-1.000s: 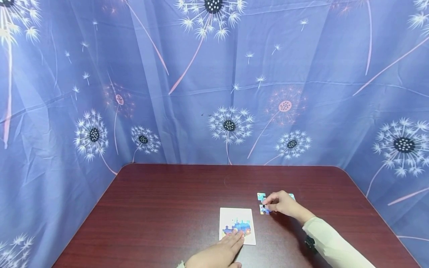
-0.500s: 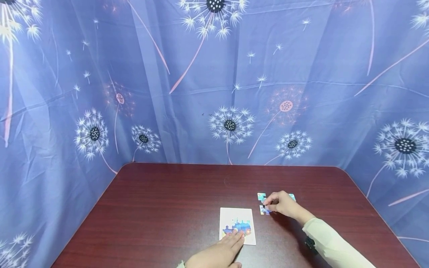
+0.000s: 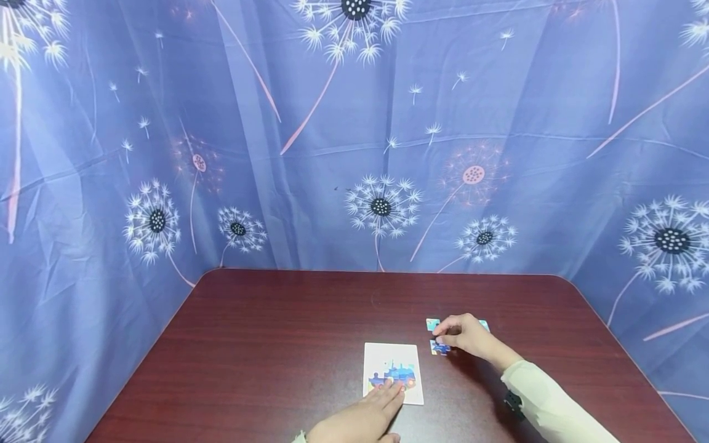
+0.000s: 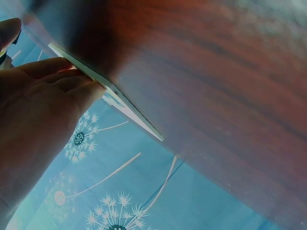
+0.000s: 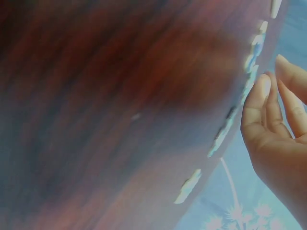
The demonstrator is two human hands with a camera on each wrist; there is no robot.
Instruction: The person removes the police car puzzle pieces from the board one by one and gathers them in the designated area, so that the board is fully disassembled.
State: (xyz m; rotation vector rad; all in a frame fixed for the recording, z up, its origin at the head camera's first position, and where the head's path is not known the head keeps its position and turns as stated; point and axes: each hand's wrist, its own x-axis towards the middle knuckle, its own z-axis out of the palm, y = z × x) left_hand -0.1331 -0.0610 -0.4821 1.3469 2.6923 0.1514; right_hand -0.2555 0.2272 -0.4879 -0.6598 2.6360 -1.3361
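Probably to steady the board (image 3: pixel 390 352), the left hand (image 3: pixel 357 419) lies straight-fingered on it; the right hand (image 3: pixel 471 338) reaches among pieces (image 3: pixel 440 349), its grip unclear.

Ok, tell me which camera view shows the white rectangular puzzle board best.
The head view: it shows the white rectangular puzzle board face-up with its blue picture, though the left hand covers part. The left wrist view sees it nearly edge-on; the right wrist view has only a pale sliver that may be it.

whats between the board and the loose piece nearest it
Just a bare strip of table separates the board from that piece, as the head view shows.
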